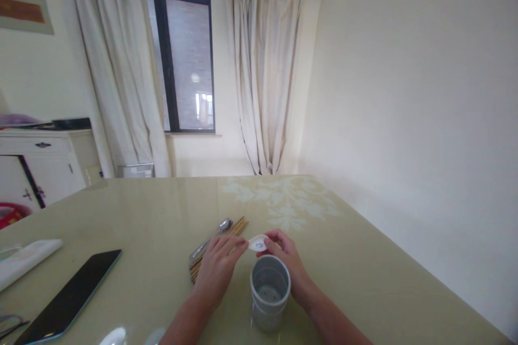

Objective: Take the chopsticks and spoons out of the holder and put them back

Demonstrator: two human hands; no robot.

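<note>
A small white ceramic spoon [258, 243] with a blue mark is held up between my two hands, above the table. My left hand [218, 261] pinches its left end with fingertips and thumb. At the other end, my right hand [286, 259] grips it between thumb and curled fingers. Just below stands a grey cylindrical utensil holder [270, 299], upright, with small holes showing in its bottom. Wooden chopsticks [240, 225] lie in a bundle beyond my left hand, partly covered by it. Metal spoons [223, 225] rest alongside them.
A black-screened tablet [73, 296] lies on the glossy table [162, 215] at left, beside a white flat object [30, 259]. A shiny white object [114, 336] is cut off at the bottom edge. The wall [413, 135] runs along the table's right side.
</note>
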